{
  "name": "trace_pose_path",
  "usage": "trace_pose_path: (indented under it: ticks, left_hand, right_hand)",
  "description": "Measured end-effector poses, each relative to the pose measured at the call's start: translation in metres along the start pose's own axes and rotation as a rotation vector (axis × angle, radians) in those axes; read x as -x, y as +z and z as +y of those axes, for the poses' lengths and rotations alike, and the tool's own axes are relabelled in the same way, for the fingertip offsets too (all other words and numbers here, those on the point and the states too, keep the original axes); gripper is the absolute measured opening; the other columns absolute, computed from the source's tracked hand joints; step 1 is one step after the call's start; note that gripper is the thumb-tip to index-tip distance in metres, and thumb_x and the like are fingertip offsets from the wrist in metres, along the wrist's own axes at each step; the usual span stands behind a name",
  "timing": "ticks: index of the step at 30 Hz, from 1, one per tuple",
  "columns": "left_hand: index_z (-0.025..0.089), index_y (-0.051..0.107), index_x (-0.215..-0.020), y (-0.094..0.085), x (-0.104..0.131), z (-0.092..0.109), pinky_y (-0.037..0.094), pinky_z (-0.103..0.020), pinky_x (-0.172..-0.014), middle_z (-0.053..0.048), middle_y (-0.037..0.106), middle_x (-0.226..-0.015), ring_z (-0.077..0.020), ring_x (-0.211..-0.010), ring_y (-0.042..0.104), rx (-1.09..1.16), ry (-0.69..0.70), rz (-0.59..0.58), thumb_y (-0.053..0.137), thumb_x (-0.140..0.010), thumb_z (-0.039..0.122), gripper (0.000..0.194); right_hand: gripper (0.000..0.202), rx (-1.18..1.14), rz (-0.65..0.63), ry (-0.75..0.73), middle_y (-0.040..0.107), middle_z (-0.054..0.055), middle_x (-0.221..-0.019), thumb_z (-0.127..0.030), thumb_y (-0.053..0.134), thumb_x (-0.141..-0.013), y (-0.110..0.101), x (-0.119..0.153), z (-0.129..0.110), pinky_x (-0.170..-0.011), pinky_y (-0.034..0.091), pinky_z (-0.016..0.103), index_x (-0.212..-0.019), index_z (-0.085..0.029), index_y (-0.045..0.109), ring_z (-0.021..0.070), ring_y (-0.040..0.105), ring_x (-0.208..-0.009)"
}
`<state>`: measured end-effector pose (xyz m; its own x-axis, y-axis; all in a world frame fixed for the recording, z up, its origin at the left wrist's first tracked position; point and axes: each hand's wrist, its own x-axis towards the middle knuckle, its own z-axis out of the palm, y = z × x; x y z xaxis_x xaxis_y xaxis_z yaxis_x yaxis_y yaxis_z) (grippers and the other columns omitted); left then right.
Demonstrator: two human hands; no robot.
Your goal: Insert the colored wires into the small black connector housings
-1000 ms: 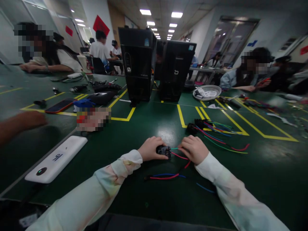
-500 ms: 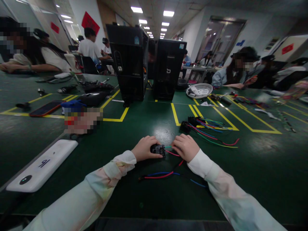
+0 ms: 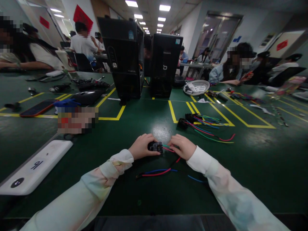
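Fingers and thumb of my left hand (image 3: 141, 146) close round a small black connector (image 3: 155, 147) above the green table (image 3: 115, 195). Green and red wires (image 3: 168, 149) run from its right side to my right hand (image 3: 181, 146), whose thumb and fingertips are closed at the wires. Nearer me lie a red wire (image 3: 156, 174) and a blue wire (image 3: 196, 179), loose on the tabletop. Beyond my right hand is a bunch of black connectors (image 3: 183, 123) with red, blue and green wires.
Two black computer towers (image 3: 124, 61) (image 3: 166, 64) stand at the back centre. A white device (image 3: 36, 166) lies at left, near a phone (image 3: 39, 108). A white basket (image 3: 196, 87) sits at back right. Other people sit around.
The view has shifted slightly. My right hand's fingers have moved a little against the wires; my left hand still holds the connector.
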<state>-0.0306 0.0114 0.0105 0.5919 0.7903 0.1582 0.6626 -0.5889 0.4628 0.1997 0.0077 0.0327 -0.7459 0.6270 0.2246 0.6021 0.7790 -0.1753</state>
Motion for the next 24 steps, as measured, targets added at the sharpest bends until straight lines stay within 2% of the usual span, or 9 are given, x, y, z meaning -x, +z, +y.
trace_pose_path:
  ticks: [2,7,13,19,24]
  left_hand:
    - [0.023,0.059,-0.098,-0.0005,0.0002,0.0003,0.036,-0.032,-0.077,-0.002,0.055,-0.097,-0.0207,-0.089,0.048,0.0,0.006,-0.01,0.061,-0.067,0.058,0.047]
    - [0.024,0.059,-0.099,-0.001,-0.0002,0.0008,0.035,-0.032,-0.078,-0.002,0.055,-0.098,-0.021,-0.09,0.048,0.004,0.01,-0.023,0.061,-0.067,0.058,0.047]
    - [0.023,0.059,-0.098,-0.0005,-0.0006,0.0002,0.036,-0.032,-0.078,-0.003,0.055,-0.097,-0.0213,-0.089,0.048,0.005,0.0,-0.007,0.061,-0.067,0.058,0.047]
    - [0.024,0.059,-0.098,-0.0007,-0.0008,0.0002,0.035,-0.032,-0.078,-0.002,0.055,-0.097,-0.021,-0.089,0.048,0.007,0.016,-0.014,0.061,-0.067,0.058,0.046]
    - [0.024,0.058,-0.098,0.0,-0.0007,-0.0007,0.035,-0.032,-0.078,-0.003,0.055,-0.097,-0.0213,-0.09,0.048,0.003,0.009,-0.009,0.061,-0.067,0.058,0.046]
  right_hand:
    - [0.008,-0.013,-0.003,0.001,0.057,0.003,-0.078,-0.017,0.05,-0.082,-0.0009,0.0002,0.0005,-0.066,0.03,0.027,-0.081,-0.018,0.058,0.0153,0.045,-0.074]
    - [0.015,0.221,0.07,0.125,0.057,0.005,-0.081,-0.026,0.047,-0.086,-0.0036,-0.0011,-0.0041,-0.066,0.027,0.029,-0.083,-0.021,0.061,0.0183,0.044,-0.08]
    - [0.01,-0.012,-0.021,-0.022,0.057,0.003,-0.074,-0.018,0.05,-0.083,-0.0004,0.0008,0.0007,-0.064,0.031,0.026,-0.081,-0.017,0.059,0.0142,0.047,-0.072]
    - [0.015,0.254,0.106,0.123,0.058,0.006,-0.08,-0.023,0.048,-0.086,-0.0018,0.0002,-0.007,-0.065,0.026,0.03,-0.083,-0.02,0.062,0.0179,0.044,-0.079]
    - [0.016,0.063,-0.002,-0.005,0.056,0.004,-0.076,-0.021,0.046,-0.086,0.0009,0.0024,0.0004,-0.064,0.028,0.028,-0.085,-0.019,0.061,0.0154,0.045,-0.073]
